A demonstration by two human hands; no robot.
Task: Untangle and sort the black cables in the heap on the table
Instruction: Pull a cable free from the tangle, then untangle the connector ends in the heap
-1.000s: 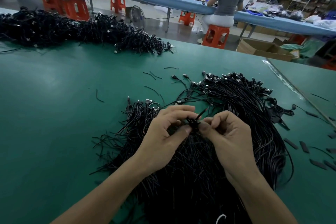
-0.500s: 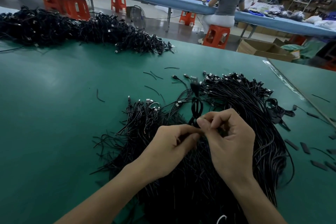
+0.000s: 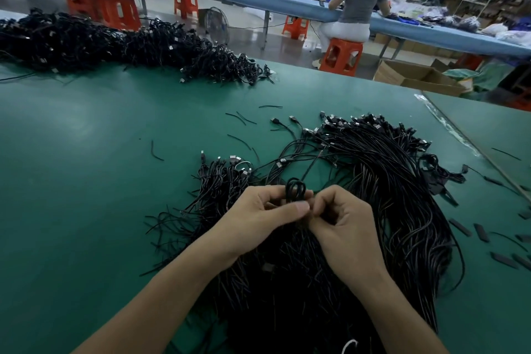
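Dead centre of the frame, above the heap (image 3: 396, 210) on the green table (image 3: 86, 181), my left hand (image 3: 255, 215) pinches a small coiled cable (image 3: 293, 190), its loop poking up past the thumb, long axis pointing to the top of the frame. My right hand (image 3: 347, 227) presses in from the right, fingers curled tight, pinching the coil's base; both hands sit equally near, so I reckon the next pull goes sideways, apart.

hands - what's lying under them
Under the left hand and right hand lies the heap of black cables on the green table. Both pinch a small cable loop. Where that cable runs beneath the hands is covered.
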